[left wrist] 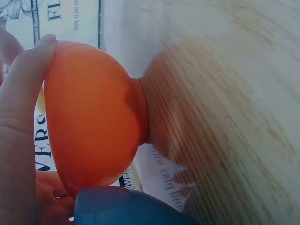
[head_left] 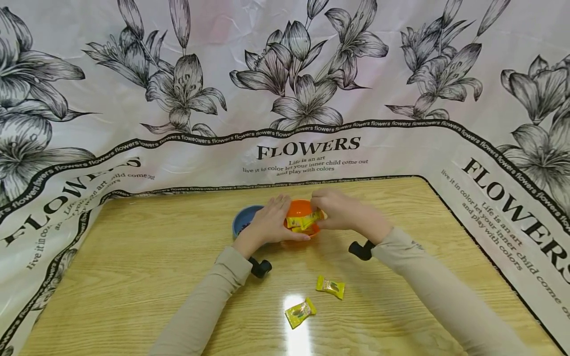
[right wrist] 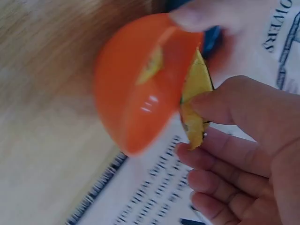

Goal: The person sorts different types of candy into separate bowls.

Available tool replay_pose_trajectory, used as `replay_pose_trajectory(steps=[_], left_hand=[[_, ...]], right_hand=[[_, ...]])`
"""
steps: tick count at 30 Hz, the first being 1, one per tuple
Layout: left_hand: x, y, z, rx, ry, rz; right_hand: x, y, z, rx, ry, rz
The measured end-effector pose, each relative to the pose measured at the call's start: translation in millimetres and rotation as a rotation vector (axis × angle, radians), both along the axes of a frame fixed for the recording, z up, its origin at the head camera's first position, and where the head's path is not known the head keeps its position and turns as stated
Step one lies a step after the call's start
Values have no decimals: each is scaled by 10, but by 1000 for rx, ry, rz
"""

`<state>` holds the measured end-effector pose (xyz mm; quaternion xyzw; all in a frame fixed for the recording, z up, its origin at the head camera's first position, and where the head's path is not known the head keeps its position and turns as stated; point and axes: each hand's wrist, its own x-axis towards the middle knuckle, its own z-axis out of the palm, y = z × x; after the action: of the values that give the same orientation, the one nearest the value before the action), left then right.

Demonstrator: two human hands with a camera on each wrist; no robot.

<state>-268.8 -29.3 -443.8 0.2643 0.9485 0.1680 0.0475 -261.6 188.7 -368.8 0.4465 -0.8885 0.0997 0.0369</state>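
An orange bowl point(head_left: 301, 207) stands near the back of the table, with yellow candy packets point(head_left: 297, 221) inside. My left hand point(head_left: 269, 222) holds this bowl at its left side, thumb along the near rim and fingers towards the far rim. In the left wrist view the thumb point(left wrist: 21, 98) lies against the rim of the orange bowl point(left wrist: 93, 117). Over the right edge, my right hand point(head_left: 336, 210) pinches a yellow wrapped candy point(right wrist: 197, 93) between thumb and fingers. Another yellow packet point(right wrist: 151, 65) shows inside the bowl in the right wrist view.
A blue bowl point(head_left: 240, 220) touches or nearly touches the orange one on its left, partly hidden by my left hand; its small dark contents are unclear. Two yellow candies point(head_left: 330, 287) point(head_left: 300, 312) lie on the wooden table point(head_left: 156, 267) in front. A flower-printed cloth point(head_left: 307, 158) hangs behind.
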Motion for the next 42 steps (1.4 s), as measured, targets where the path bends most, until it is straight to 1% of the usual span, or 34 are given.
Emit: replay_pose_trajectory(steps=[4, 7, 10, 14, 17, 21, 25, 31, 37, 42], left_hand=[[-4, -8, 1, -11, 16, -2], [-3, -4, 7, -8, 24, -4], [2, -1, 15, 1, 24, -8], [8, -3, 18, -3, 31, -11], [17, -4, 17, -2, 30, -6], [30, 0, 20, 8, 23, 2], [34, 8, 15, 11, 21, 4], [36, 13, 16, 12, 23, 2], [34, 16, 21, 7, 17, 3], [25, 20, 18, 6, 22, 2]], right_hand=[[-140, -61, -186, 3, 39, 10], [-198, -86, -296, 15, 74, 19], [-227, -113, -374, 38, 107, 45], [-232, -149, -431, 79, 144, 79], [-214, -166, -437, 99, 159, 72], [-184, -177, -430, 100, 176, 52], [-179, -178, -439, 105, 191, 49], [-161, -172, -416, 99, 193, 46], [-135, -171, -360, 120, 185, 40], [-63, -170, -243, 104, 158, 38]])
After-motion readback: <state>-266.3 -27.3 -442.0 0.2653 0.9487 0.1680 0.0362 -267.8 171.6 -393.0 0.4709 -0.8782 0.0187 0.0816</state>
